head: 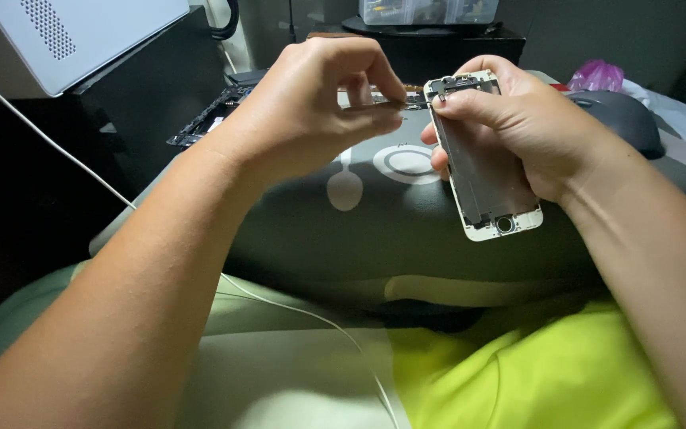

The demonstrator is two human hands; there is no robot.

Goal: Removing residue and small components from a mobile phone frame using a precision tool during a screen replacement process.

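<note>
**Working on a bare phone screen panel over the lap**

Holding a white phone screen assembly [486,171] back side up, the right hand [529,127] wraps round its upper half, thumb laid across the metal backplate and fingers curled behind. The panel tilts over a dark grey cushion [343,230] on the person's lap, its home-button hole at the lower end.

The left hand [315,107] comes in from the other side with thumb and fingertips pressed together, pinching a thin tool [395,103], perhaps tweezers, though the light is too dim to be sure. Its tip sits at the panel's top edge.

Behind the hands lies an opened phone body [212,115] on the cushion's far edge. A white cable [311,318] trails across the lap, a dark computer mouse [625,119] rests to the right, and a pink plastic bag [595,75] sits beyond it.
</note>
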